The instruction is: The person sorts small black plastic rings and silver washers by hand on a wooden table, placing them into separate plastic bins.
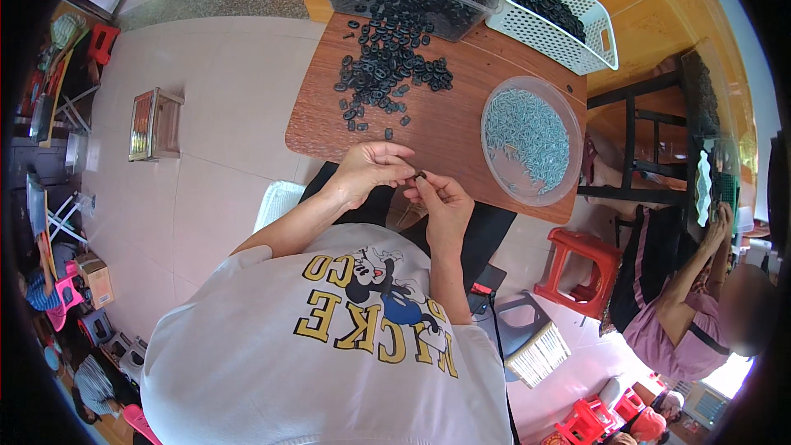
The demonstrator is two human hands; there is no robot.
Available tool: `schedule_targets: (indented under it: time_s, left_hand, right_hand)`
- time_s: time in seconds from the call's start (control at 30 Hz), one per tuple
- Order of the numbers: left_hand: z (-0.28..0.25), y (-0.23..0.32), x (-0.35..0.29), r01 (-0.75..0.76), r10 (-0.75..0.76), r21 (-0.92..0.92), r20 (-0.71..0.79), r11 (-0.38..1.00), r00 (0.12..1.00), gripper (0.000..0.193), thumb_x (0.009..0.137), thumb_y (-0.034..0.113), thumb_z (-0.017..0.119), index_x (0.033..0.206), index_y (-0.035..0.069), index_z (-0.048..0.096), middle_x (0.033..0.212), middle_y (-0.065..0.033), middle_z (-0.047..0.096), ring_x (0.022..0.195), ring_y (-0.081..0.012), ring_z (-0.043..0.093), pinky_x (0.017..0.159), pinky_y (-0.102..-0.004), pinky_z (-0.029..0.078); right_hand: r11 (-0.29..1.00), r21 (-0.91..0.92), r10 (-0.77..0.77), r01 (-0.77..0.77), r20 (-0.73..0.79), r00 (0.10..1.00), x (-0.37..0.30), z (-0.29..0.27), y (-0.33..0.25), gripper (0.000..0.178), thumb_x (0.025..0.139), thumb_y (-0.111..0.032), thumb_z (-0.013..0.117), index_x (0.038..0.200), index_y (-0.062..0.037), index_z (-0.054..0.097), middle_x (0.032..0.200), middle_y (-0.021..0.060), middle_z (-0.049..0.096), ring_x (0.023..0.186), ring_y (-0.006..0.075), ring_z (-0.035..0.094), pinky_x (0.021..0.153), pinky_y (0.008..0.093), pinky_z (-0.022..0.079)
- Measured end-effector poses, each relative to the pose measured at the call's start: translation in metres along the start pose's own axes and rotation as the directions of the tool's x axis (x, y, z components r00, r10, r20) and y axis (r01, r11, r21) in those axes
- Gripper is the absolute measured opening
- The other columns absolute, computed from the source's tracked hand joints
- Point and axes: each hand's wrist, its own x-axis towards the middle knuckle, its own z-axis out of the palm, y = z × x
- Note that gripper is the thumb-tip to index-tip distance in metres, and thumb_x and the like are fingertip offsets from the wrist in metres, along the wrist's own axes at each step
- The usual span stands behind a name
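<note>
Just past the table's near edge, my left hand (371,171) and my right hand (443,208) meet with fingertips almost touching. Pinched in my right fingers is a small black plastic part (421,175). My left thumb and forefinger are closed right beside it; whatever they hold is too small to make out. Loose black oval plastic parts (375,70) lie scattered on the wooden table (461,128) in front of my hands. To the right, a round clear tub (497,175) holds a heap of small silvery-blue screws (531,136).
A clear bin (453,26) full of black parts stands at the table's far edge, beside a white perforated basket (550,39) with more black pieces. Red stool (581,272) and black metal frame (630,140) stand right. A co-worker (676,305) sits there. A small stool (155,125) stands left.
</note>
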Motion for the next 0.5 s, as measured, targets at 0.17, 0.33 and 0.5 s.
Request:
schedule_targets:
  time_s: [0.17,0.33,0.5]
  left_hand:
    - [-0.002,0.001,0.001,-0.019,0.019,0.021,0.009,1.0,1.0,0.032,0.079,-0.001,0.066,0.11,-0.005,0.058,0.086,-0.0102,0.067,0.073,-0.0122,0.063,0.065,-0.0224,0.05]
    - [-0.012,0.004,0.003,-0.044,0.045,0.019,-0.02,0.999,0.999,0.033,0.079,-0.001,0.066,0.111,-0.005,0.057,0.087,-0.0104,0.067,0.075,-0.0123,0.063,0.064,-0.0226,0.051]
    - [-0.012,0.008,-0.002,-0.047,0.047,-0.017,0.004,0.999,0.999,0.035,0.079,0.0,0.067,0.113,-0.004,0.057,0.088,-0.0105,0.068,0.074,-0.0118,0.063,0.064,-0.0221,0.051]
  right_hand:
    - [0.997,-0.054,0.052,-0.051,0.016,0.998,0.001,0.0,0.0,0.012,0.085,0.0,0.061,0.095,0.0065,0.062,0.081,0.0125,0.067,0.068,0.0155,0.065,0.061,0.0233,0.052]
    - [0.998,-0.015,0.056,-0.057,-0.004,0.998,0.0,-0.004,0.0,0.011,0.084,0.001,0.062,0.093,0.0062,0.063,0.081,0.0139,0.067,0.066,0.0156,0.065,0.06,0.0221,0.052]
    - [1.0,-0.005,0.013,-0.013,-0.022,1.0,0.0,0.001,-0.005,0.012,0.084,0.001,0.062,0.094,0.006,0.063,0.083,0.0152,0.067,0.066,0.0158,0.065,0.06,0.0224,0.052]
